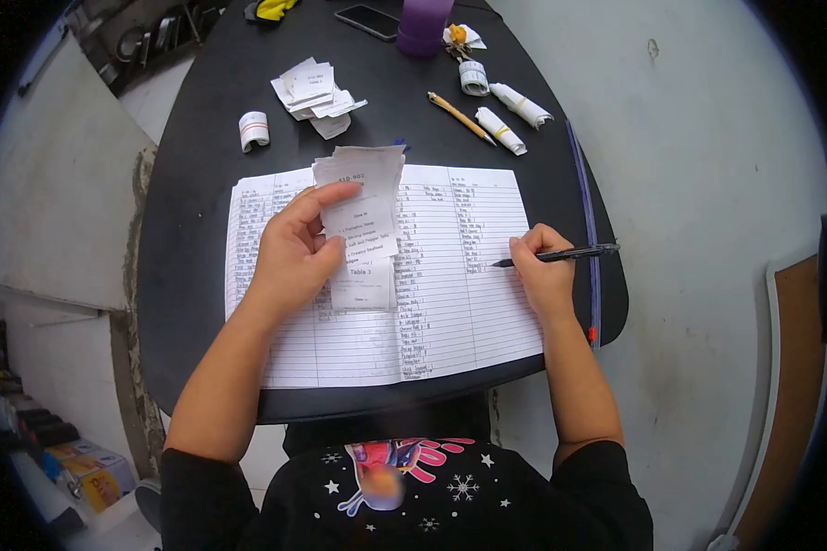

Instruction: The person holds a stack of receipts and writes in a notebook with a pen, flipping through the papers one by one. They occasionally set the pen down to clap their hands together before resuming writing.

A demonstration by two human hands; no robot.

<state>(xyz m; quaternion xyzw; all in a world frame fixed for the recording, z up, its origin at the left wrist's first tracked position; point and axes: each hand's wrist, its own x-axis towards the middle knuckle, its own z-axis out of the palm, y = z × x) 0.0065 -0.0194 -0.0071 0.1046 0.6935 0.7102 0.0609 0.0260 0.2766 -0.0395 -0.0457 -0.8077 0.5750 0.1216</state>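
My left hand (pixel 296 248) is closed on a stack of printed paper receipts (pixel 369 216), holding them above the left page and the fold of an open notebook (pixel 358 354). The lowest slip reads "Table 3". My right hand (pixel 544 266) grips a black pen (pixel 579 253), its tip over the right page beside a handwritten list. Lined columns of handwriting cover much of both pages. The receipts hide part of the left page.
On the black table (pixel 193 138) lie a pile of receipts (pixel 317 92), a paper roll (pixel 254 130), banded rolled papers (pixel 502 130), a tan pen (pixel 461 118), a phone (pixel 368 22) and a purple container (pixel 423 28). A bluish strip (pixel 583 211) runs along the right edge, near a wall.
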